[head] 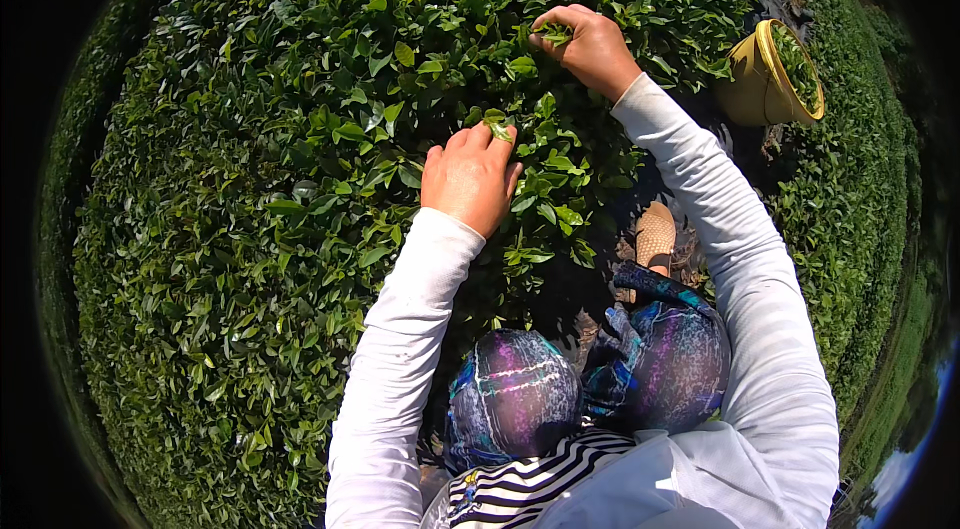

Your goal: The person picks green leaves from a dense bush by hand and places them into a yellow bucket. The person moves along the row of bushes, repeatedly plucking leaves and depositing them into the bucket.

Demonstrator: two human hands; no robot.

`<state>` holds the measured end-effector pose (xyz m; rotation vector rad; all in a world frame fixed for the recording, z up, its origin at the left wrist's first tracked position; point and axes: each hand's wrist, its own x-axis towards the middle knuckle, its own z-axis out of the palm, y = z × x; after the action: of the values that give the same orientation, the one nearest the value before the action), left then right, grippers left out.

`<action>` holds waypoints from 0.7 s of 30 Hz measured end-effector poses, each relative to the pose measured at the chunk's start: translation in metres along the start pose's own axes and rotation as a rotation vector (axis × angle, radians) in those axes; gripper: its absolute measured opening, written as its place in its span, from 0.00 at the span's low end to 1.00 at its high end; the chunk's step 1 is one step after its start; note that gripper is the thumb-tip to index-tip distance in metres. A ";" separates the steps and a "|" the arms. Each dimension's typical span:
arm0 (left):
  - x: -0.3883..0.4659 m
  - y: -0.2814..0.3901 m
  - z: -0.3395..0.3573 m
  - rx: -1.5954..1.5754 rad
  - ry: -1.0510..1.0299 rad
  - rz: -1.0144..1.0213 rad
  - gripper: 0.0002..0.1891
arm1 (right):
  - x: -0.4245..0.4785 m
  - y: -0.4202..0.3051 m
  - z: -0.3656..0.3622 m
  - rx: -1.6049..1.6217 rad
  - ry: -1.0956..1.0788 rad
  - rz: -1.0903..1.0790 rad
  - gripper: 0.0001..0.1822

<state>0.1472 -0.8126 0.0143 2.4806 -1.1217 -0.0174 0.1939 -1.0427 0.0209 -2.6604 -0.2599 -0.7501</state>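
Note:
Glossy green leafy bushes, which look like tea bushes (300,154), fill the space before me. My right hand (589,49) is over the far part of the foliage, its fingers curled around several plucked leafy shoots (555,34). Nearer to me and further left, my left hand (469,176) rests on the bush with its back up. A bright green leaf (497,128) shows at its index finger. The left fingertips are sunk among leaves, so their grip is hidden.
A yellow bucket (739,83) with green leaves (793,68) inside stands to the right, past my right forearm. A narrow shaded gap runs between bush rows, with my beige shoe (655,233) in it. Another hedge row (847,229) lines the right side.

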 end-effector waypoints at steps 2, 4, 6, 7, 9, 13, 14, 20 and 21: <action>-0.003 0.001 0.000 0.016 -0.009 -0.010 0.21 | -0.002 -0.008 -0.002 0.472 -0.173 0.522 0.11; -0.003 0.003 0.003 0.014 0.002 -0.012 0.21 | -0.001 -0.017 -0.016 0.804 -0.307 0.877 0.08; -0.004 0.006 0.007 0.012 0.033 0.000 0.20 | -0.011 -0.007 -0.026 1.180 -0.357 0.916 0.10; -0.006 0.005 0.007 0.013 0.013 -0.013 0.20 | -0.011 -0.020 -0.034 1.361 -0.390 0.884 0.10; -0.004 0.005 0.009 0.010 0.042 -0.010 0.20 | -0.002 -0.039 -0.054 1.340 -0.376 0.819 0.11; -0.005 0.003 0.009 0.020 0.053 -0.021 0.20 | 0.023 -0.046 -0.016 0.941 -0.439 0.817 0.14; -0.003 0.005 0.010 0.004 0.065 -0.013 0.20 | 0.028 -0.048 -0.008 0.837 -0.415 0.771 0.15; -0.003 0.004 0.015 0.010 0.077 -0.014 0.19 | 0.037 -0.052 0.032 0.948 -0.261 0.821 0.11; -0.003 0.003 0.016 0.004 0.039 -0.022 0.19 | 0.033 -0.052 0.033 1.058 -0.256 0.882 0.10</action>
<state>0.1402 -0.8187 0.0004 2.4856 -1.0796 0.0262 0.2231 -0.9794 0.0275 -1.5642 0.3600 0.0590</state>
